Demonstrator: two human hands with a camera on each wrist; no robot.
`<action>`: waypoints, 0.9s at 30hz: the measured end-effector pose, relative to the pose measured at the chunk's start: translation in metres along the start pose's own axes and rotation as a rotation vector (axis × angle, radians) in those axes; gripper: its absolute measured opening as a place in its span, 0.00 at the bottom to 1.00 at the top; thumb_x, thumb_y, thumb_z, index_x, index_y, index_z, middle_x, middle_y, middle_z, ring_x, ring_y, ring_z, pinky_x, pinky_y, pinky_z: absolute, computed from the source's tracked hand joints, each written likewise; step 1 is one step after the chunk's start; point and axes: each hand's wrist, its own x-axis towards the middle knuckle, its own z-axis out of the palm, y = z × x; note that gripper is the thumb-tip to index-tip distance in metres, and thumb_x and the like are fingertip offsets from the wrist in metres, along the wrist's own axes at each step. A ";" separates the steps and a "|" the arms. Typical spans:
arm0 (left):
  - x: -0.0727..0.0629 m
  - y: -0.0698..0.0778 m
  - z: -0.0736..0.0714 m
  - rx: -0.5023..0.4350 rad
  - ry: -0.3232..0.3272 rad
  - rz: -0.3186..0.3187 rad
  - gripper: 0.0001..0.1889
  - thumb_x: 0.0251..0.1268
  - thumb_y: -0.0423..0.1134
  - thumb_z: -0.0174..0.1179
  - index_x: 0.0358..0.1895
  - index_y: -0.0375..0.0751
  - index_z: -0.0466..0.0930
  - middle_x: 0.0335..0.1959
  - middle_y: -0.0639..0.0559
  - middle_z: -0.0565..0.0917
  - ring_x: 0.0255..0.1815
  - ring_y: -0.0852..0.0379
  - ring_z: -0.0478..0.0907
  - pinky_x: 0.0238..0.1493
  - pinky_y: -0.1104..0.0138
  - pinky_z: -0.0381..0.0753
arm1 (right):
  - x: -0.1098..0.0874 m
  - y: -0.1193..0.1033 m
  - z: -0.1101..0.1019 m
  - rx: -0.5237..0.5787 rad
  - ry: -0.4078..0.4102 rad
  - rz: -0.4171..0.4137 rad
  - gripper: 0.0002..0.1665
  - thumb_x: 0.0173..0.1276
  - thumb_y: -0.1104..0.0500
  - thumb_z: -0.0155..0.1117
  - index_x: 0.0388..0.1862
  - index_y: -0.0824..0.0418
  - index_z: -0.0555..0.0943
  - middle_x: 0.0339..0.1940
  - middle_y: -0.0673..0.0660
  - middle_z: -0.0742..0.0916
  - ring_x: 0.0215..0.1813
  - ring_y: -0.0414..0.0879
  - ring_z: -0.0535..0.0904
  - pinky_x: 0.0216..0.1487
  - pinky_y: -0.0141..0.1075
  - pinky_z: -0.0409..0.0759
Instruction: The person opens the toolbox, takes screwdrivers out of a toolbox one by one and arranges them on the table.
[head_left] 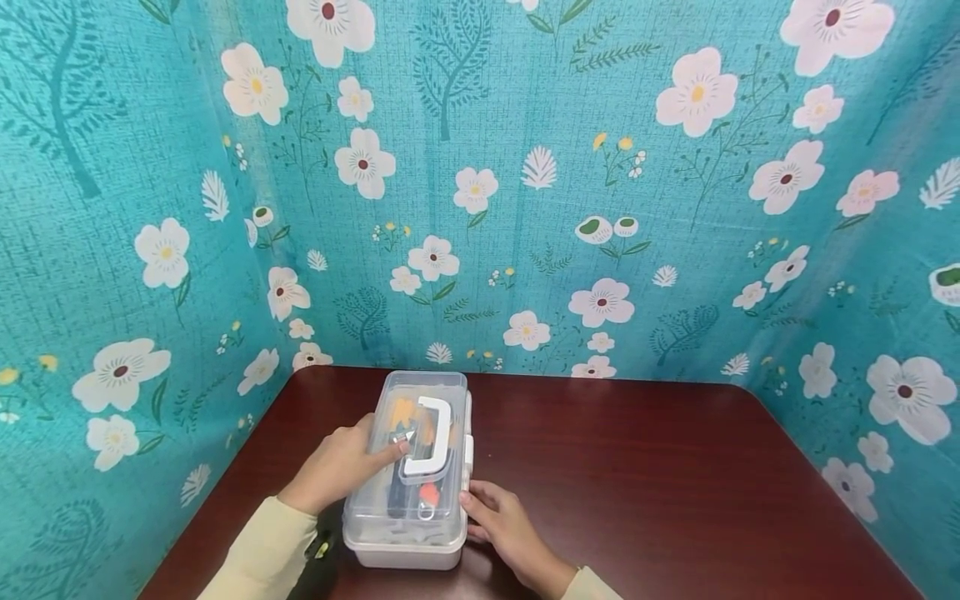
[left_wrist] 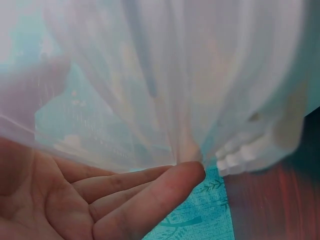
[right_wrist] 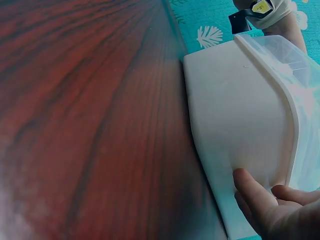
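Note:
A long plastic storage box (head_left: 405, 556) with an off-white base, a clear lid (head_left: 367, 506) and a white handle (head_left: 442, 437) stands on the dark red table. Through the lid show blurred orange, dark and red pieces. My left hand (head_left: 341, 467) grips the lid from the left, thumb on top beside the handle, fingers along the side; these fingers (left_wrist: 145, 205) also show in the left wrist view. At the near right side, my right hand (head_left: 510, 529) rests against the box with fairly straight fingers (right_wrist: 252, 192), its thumb near the rim.
The wood-grain table (head_left: 637, 483) extends to the right of the box. Teal flowered cloth (head_left: 525, 250) hangs behind and at both sides. A white latch (head_left: 469, 450) sits on the box's right side. A dark device with a yellow label (right_wrist: 261, 6) is on the left wrist.

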 end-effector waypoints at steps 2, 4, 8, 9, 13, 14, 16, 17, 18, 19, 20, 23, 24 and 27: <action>-0.001 0.000 0.001 0.000 -0.001 0.004 0.46 0.55 0.66 0.64 0.66 0.33 0.67 0.41 0.47 0.83 0.33 0.56 0.80 0.38 0.54 0.83 | -0.002 0.000 -0.001 -0.009 0.002 0.003 0.35 0.75 0.54 0.57 0.64 0.83 0.64 0.60 0.73 0.77 0.57 0.56 0.77 0.50 0.44 0.80; -0.002 0.001 0.002 0.001 -0.003 0.011 0.45 0.54 0.66 0.64 0.66 0.33 0.67 0.40 0.47 0.83 0.32 0.57 0.80 0.37 0.54 0.83 | -0.003 0.000 -0.002 -0.016 0.006 0.004 0.35 0.75 0.54 0.57 0.64 0.83 0.64 0.60 0.73 0.76 0.58 0.56 0.77 0.50 0.44 0.80; -0.003 0.002 0.004 0.009 -0.007 0.029 0.46 0.54 0.67 0.64 0.66 0.34 0.67 0.40 0.48 0.83 0.31 0.58 0.80 0.36 0.56 0.83 | -0.007 -0.001 -0.004 -0.024 0.008 0.008 0.35 0.75 0.54 0.57 0.64 0.83 0.63 0.61 0.73 0.76 0.58 0.57 0.77 0.51 0.44 0.79; -0.003 0.003 0.004 0.014 -0.007 0.033 0.46 0.54 0.67 0.64 0.66 0.34 0.67 0.40 0.48 0.83 0.31 0.58 0.80 0.36 0.56 0.83 | -0.007 -0.001 -0.004 -0.025 0.006 0.007 0.35 0.75 0.54 0.57 0.64 0.83 0.63 0.61 0.74 0.76 0.58 0.57 0.76 0.51 0.44 0.79; -0.005 0.004 0.007 0.002 -0.011 0.037 0.45 0.55 0.65 0.65 0.66 0.35 0.67 0.39 0.50 0.84 0.31 0.59 0.80 0.36 0.56 0.83 | -0.010 -0.001 -0.007 -0.038 0.003 0.004 0.35 0.75 0.54 0.56 0.65 0.83 0.63 0.61 0.74 0.75 0.58 0.56 0.77 0.50 0.44 0.79; -0.005 0.005 0.008 0.000 -0.010 0.038 0.44 0.55 0.65 0.65 0.66 0.35 0.67 0.38 0.50 0.84 0.30 0.59 0.80 0.35 0.56 0.83 | -0.010 -0.001 -0.007 -0.039 0.002 0.003 0.35 0.75 0.54 0.56 0.64 0.83 0.63 0.61 0.74 0.75 0.58 0.56 0.77 0.50 0.44 0.80; -0.005 0.006 0.008 -0.007 -0.010 0.038 0.44 0.54 0.65 0.65 0.66 0.35 0.67 0.38 0.51 0.84 0.30 0.60 0.80 0.34 0.57 0.83 | -0.011 -0.001 -0.009 -0.045 0.005 0.000 0.35 0.75 0.54 0.56 0.64 0.83 0.64 0.61 0.74 0.75 0.57 0.55 0.78 0.50 0.43 0.80; -0.005 0.007 0.009 -0.008 -0.009 0.040 0.44 0.54 0.65 0.65 0.66 0.35 0.68 0.38 0.51 0.84 0.29 0.60 0.80 0.34 0.57 0.83 | -0.011 -0.001 -0.010 -0.047 0.006 0.000 0.34 0.75 0.54 0.56 0.64 0.83 0.64 0.61 0.74 0.76 0.57 0.55 0.78 0.50 0.43 0.80; -0.005 0.008 0.009 -0.003 -0.006 0.042 0.44 0.54 0.65 0.65 0.65 0.35 0.68 0.38 0.50 0.84 0.29 0.60 0.80 0.34 0.57 0.83 | -0.011 -0.002 -0.010 -0.050 0.008 0.002 0.34 0.75 0.55 0.57 0.64 0.83 0.64 0.61 0.73 0.76 0.56 0.55 0.78 0.50 0.43 0.80; -0.005 0.008 0.009 0.002 -0.004 0.045 0.44 0.54 0.65 0.65 0.65 0.35 0.68 0.38 0.50 0.84 0.29 0.60 0.80 0.33 0.57 0.83 | -0.011 -0.002 -0.011 -0.053 0.009 0.003 0.34 0.75 0.55 0.56 0.64 0.82 0.64 0.61 0.73 0.76 0.56 0.54 0.78 0.50 0.43 0.80; -0.005 0.009 0.009 0.006 -0.002 0.047 0.44 0.54 0.65 0.65 0.65 0.35 0.68 0.38 0.50 0.84 0.29 0.60 0.80 0.33 0.57 0.83 | -0.011 -0.003 -0.011 -0.053 0.009 0.004 0.34 0.75 0.55 0.56 0.64 0.82 0.64 0.61 0.73 0.76 0.56 0.54 0.78 0.50 0.43 0.80; -0.003 0.010 0.008 0.024 0.009 0.060 0.43 0.55 0.64 0.66 0.65 0.34 0.68 0.37 0.50 0.84 0.29 0.60 0.80 0.32 0.58 0.83 | -0.010 -0.004 -0.011 -0.057 0.010 0.006 0.34 0.75 0.55 0.57 0.65 0.82 0.64 0.61 0.73 0.76 0.57 0.54 0.78 0.51 0.43 0.79; -0.003 0.011 0.008 0.028 0.013 0.064 0.43 0.55 0.64 0.66 0.65 0.34 0.68 0.37 0.49 0.84 0.29 0.60 0.80 0.32 0.59 0.83 | -0.010 -0.005 -0.011 -0.059 0.011 0.007 0.34 0.75 0.54 0.57 0.65 0.82 0.64 0.61 0.73 0.76 0.57 0.54 0.78 0.51 0.43 0.79; -0.003 0.010 0.008 0.028 0.023 0.066 0.43 0.55 0.63 0.66 0.65 0.34 0.68 0.38 0.49 0.84 0.29 0.60 0.80 0.32 0.59 0.83 | -0.010 -0.005 -0.011 -0.063 0.011 0.004 0.35 0.75 0.54 0.57 0.65 0.82 0.64 0.61 0.73 0.76 0.57 0.54 0.78 0.51 0.43 0.79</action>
